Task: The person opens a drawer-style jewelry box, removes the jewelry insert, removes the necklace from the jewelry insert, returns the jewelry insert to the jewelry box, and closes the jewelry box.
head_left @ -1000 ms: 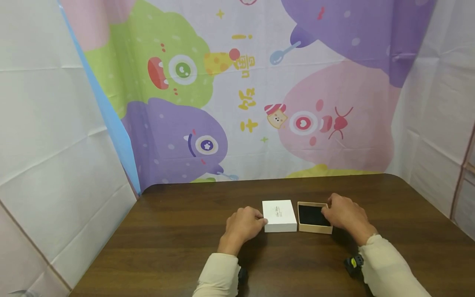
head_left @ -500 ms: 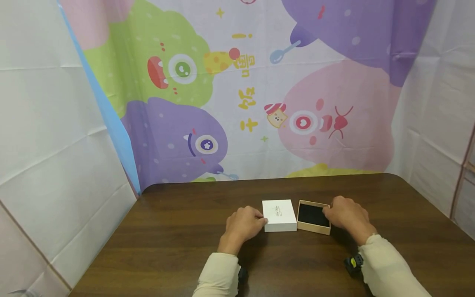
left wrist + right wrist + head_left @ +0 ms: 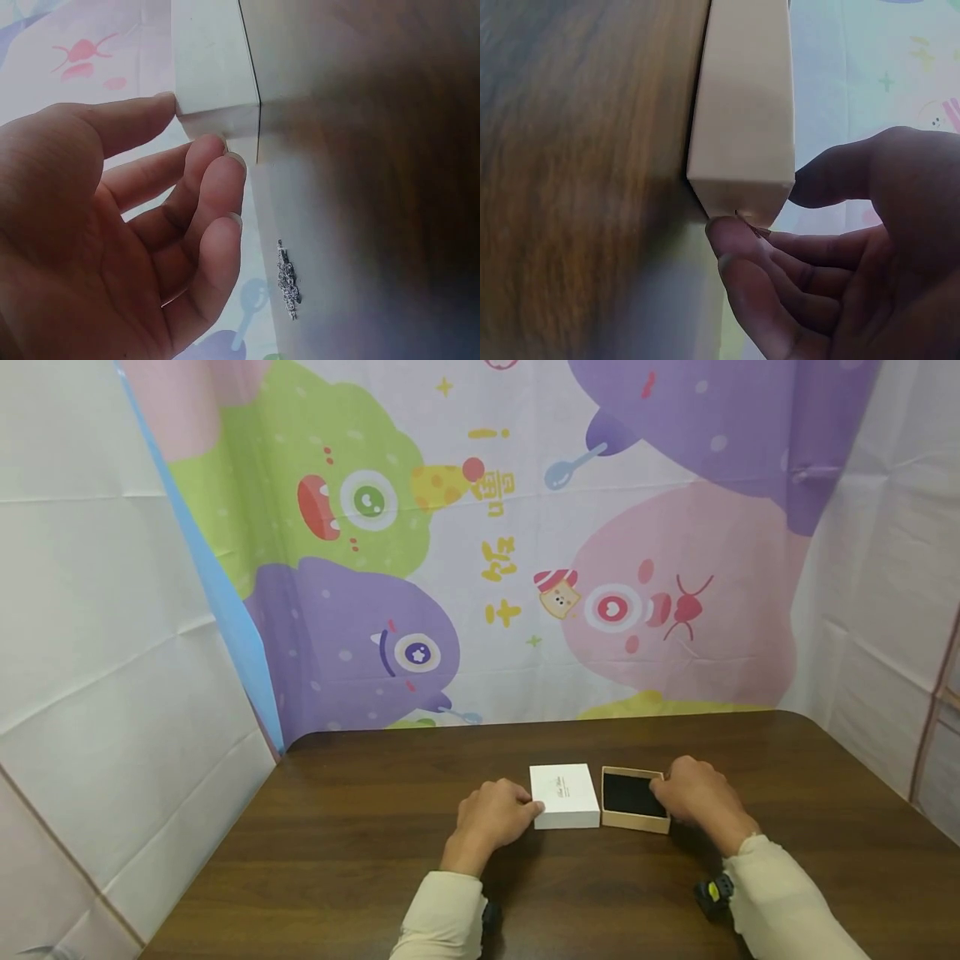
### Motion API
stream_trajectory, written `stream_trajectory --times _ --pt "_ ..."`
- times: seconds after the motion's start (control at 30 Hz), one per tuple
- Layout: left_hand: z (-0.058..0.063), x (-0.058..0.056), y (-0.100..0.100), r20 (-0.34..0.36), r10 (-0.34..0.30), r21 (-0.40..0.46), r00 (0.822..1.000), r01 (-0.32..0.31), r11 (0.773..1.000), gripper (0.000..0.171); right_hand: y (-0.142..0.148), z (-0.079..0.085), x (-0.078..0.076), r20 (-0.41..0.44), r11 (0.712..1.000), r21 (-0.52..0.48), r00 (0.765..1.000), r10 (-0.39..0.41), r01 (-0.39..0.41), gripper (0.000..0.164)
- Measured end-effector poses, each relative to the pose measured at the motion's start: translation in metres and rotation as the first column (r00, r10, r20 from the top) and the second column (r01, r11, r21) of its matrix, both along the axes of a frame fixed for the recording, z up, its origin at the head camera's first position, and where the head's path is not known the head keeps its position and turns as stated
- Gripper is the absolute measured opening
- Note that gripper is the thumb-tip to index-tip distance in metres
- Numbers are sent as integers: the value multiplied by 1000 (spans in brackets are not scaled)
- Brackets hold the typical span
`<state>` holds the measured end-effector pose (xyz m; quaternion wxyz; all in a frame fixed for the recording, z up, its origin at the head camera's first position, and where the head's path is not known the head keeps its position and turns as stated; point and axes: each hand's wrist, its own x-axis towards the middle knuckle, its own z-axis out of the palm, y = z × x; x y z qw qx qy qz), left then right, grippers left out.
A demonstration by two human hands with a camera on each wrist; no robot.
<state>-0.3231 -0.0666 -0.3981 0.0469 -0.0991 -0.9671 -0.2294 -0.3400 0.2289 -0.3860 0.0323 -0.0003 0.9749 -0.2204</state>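
A white square box lid [image 3: 564,792] with printed lettering lies on the dark wooden table. My left hand [image 3: 495,814] holds its left side, the thumb at the top edge and curled fingers against the side wall. Just right of the lid is a tan box base [image 3: 636,823] lined with a black pad [image 3: 630,794]. My right hand [image 3: 703,793] pinches the base's right wall, with the thumb at the rim and fingertips outside. In the right wrist view a thin dark strand [image 3: 754,225] shows at those fingertips; its kind is unclear.
In the left wrist view a small silvery chain-like thing [image 3: 288,281] lies on the table, and I cannot make it out in the head view. A cartoon-printed cloth [image 3: 510,668] hangs behind the table's back edge. Pale cloth walls [image 3: 112,610] stand at both sides.
The tan base shifted and turned slightly half a second ago, its near side tipping against the lid, and has turned partly back now. My left hand and the lid stay nearly still.
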Motion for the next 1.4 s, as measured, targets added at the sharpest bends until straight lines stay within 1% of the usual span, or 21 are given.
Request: stream_trajectory --times 0.2,0.43,0.53,0.83,1.07,1.4 --pt "-1 -1 1 6 5 -4 1000 -5 1000 24 -3 -2 -1 -8 998 -60 1000 -2 1 25" --pt "-3 -2 1 2 15 -21 1000 -15 1000 24 -3 -1 -5 -49 999 -41 998 26 -28 25" --pt "-2 -1 0 -3 13 -21 1000 -13 1000 24 -3 -3 -5 -63 998 -44 997 35 -38 21" --pt "0 0 1 -4 13 -12 1000 -13 1000 25 -6 -4 -5 -76 997 -58 996 49 -53 15" --pt "0 0 1 4 15 -7 1000 -15 1000 26 -8 -6 -6 -110 996 -44 992 67 -72 27" --pt "-1 1 2 9 25 -5 1000 -25 1000 27 -12 -7 -6 -155 995 -22 984 88 -93 24"
